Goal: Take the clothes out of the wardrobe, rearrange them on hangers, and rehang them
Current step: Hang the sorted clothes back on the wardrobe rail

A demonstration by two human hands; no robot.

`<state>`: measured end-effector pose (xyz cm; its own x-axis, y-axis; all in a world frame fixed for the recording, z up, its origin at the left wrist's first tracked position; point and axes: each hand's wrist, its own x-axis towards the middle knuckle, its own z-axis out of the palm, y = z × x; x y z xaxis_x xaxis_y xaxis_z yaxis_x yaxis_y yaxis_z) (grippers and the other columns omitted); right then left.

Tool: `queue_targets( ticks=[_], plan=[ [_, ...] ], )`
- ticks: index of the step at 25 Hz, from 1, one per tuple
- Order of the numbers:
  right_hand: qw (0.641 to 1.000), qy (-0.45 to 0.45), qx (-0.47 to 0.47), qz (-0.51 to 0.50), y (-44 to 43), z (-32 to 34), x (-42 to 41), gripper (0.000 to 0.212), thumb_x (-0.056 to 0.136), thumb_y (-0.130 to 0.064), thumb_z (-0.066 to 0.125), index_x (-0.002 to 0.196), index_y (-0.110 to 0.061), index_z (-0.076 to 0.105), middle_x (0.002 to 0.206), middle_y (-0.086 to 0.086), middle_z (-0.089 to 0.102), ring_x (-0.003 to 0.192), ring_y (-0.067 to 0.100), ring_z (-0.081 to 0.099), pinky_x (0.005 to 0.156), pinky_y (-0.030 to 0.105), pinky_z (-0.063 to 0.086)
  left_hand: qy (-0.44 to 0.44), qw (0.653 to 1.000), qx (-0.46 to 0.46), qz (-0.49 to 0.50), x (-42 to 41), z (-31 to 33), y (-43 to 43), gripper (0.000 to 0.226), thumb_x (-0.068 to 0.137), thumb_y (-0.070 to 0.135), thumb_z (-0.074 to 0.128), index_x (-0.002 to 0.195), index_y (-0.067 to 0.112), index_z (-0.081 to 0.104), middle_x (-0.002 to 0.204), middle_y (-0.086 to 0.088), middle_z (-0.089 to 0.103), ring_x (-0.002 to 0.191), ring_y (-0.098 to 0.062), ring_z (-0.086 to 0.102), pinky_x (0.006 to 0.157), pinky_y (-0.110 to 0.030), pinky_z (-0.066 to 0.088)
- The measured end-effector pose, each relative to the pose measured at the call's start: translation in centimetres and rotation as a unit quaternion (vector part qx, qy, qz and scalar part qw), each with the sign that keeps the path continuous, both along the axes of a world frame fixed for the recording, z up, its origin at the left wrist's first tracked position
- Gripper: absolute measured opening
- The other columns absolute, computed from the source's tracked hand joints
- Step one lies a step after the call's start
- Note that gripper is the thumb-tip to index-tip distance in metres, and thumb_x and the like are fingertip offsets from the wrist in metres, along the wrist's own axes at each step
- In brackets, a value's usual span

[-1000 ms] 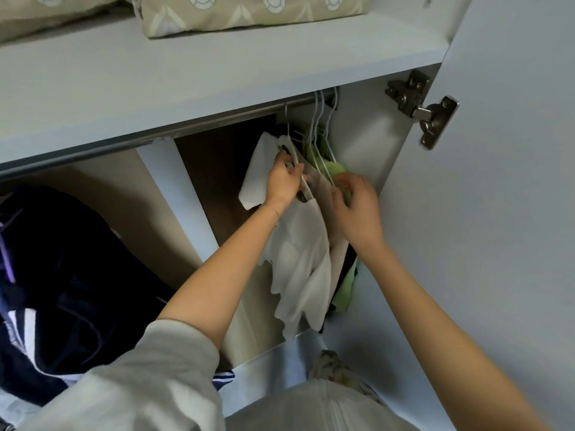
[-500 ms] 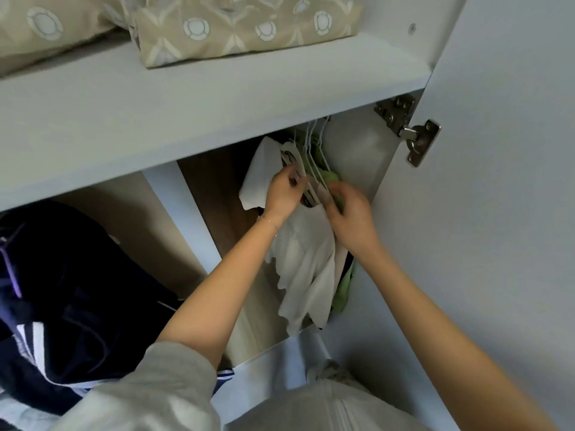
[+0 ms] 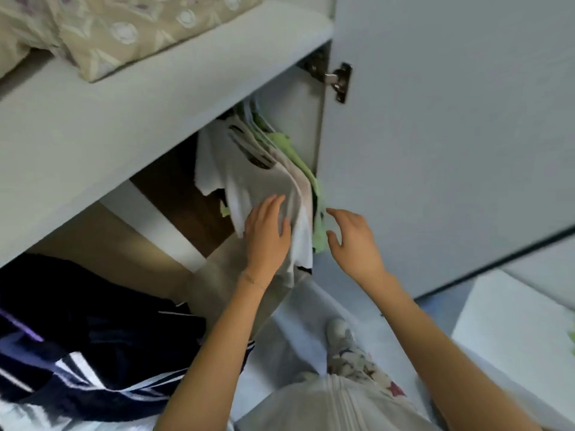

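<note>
Several clothes (image 3: 280,169) hang bunched at the right end of the wardrobe (image 3: 124,126), beside its open door (image 3: 435,135). The left hand (image 3: 267,234) lies flat, fingers straight, on the white shirt (image 3: 249,194), gripping nothing. The right hand (image 3: 353,244), fingers spread and loose, holds nothing just beside the green garment (image 3: 319,234).

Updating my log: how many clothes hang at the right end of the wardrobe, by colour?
white shirt: 1
green garment: 1
black garment, mostly hidden: 1
Total: 3 that can be told apart; the layers overlap and may hide more.
</note>
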<state>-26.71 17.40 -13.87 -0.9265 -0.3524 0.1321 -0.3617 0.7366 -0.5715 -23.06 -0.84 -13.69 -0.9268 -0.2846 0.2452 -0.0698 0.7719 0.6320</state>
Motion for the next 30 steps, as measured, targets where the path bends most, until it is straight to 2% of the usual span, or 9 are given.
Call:
queue_targets(
  ticks=[6,12,16,19,22,24,30],
  plan=[
    [0.981,-0.009,0.021,-0.191,12.5,-0.4,10.5,0.046,0.090,-0.009,0.060,0.135,-0.005,0.052,0.130,0.013,0.058,0.119,0.038,0.051,0.095,0.047,0.045,-0.004,0.984,-0.032,-0.177,3.6,-2.0,12.0,0.048,0.093,0.036,0.044,0.130,0.010,0.057,0.134,-0.009,0.058,0.125,-0.033,0.051,0.104,-0.048,0.041],
    [0.903,-0.015,-0.011,-0.429,26.1,-0.3,24.2,0.053,0.088,-0.006,0.060,0.139,-0.005,0.047,0.136,0.014,0.054,0.123,0.037,0.048,0.103,0.039,0.036,0.004,0.922,-0.028,-0.387,9.0,-2.2,28.3,0.050,0.091,0.039,0.043,0.127,0.009,0.059,0.133,-0.008,0.059,0.124,-0.033,0.052,0.105,-0.043,0.038],
    [0.819,-0.019,-0.041,-0.571,34.3,0.1,37.0,0.054,0.092,-0.011,0.058,0.144,-0.010,0.042,0.140,0.011,0.050,0.129,0.030,0.042,0.106,0.036,0.033,0.002,0.852,-0.021,-0.522,17.3,-2.2,40.4,0.052,0.092,0.041,0.042,0.130,0.009,0.057,0.134,-0.009,0.058,0.126,-0.031,0.051,0.106,-0.045,0.039],
    [0.762,-0.018,-0.069,-0.644,39.3,-0.1,48.0,0.054,0.094,-0.013,0.057,0.145,-0.011,0.040,0.141,0.010,0.049,0.131,0.028,0.040,0.108,0.032,0.030,-0.034,0.805,-0.012,-0.592,26.1,-2.7,48.4,0.058,0.090,0.047,0.037,0.133,0.011,0.054,0.137,-0.006,0.055,0.128,-0.027,0.048,0.108,-0.039,0.036],
    [0.702,-0.030,-0.077,-0.708,43.4,-0.7,59.2,0.053,0.098,-0.016,0.051,0.148,-0.013,0.034,0.147,0.007,0.043,0.136,0.026,0.033,0.109,0.030,0.027,-0.051,0.745,-0.009,-0.666,35.7,-3.3,55.8,0.061,0.090,0.048,0.036,0.134,0.010,0.053,0.138,-0.007,0.055,0.129,-0.028,0.048,0.108,-0.041,0.036],
    [0.661,-0.041,-0.083,-0.745,45.2,-0.9,65.3,0.053,0.100,-0.019,0.049,0.149,-0.014,0.032,0.149,0.006,0.040,0.138,0.025,0.031,0.109,0.029,0.027,-0.045,0.701,-0.016,-0.712,41.2,-3.5,59.7,0.059,0.092,0.046,0.038,0.136,0.010,0.052,0.139,-0.008,0.054,0.130,-0.028,0.047,0.109,-0.040,0.035],
    [0.507,-0.042,-0.086,-0.857,48.1,-1.4,80.6,0.051,0.096,-0.013,0.054,0.145,-0.010,0.040,0.141,0.012,0.048,0.131,0.029,0.038,0.107,0.032,0.028,-0.052,0.572,-0.023,-0.818,55.4,-4.0,69.3,0.048,0.097,0.029,0.053,0.141,0.010,0.047,0.145,-0.007,0.048,0.135,-0.027,0.040,0.112,-0.041,0.029]
  ],
)
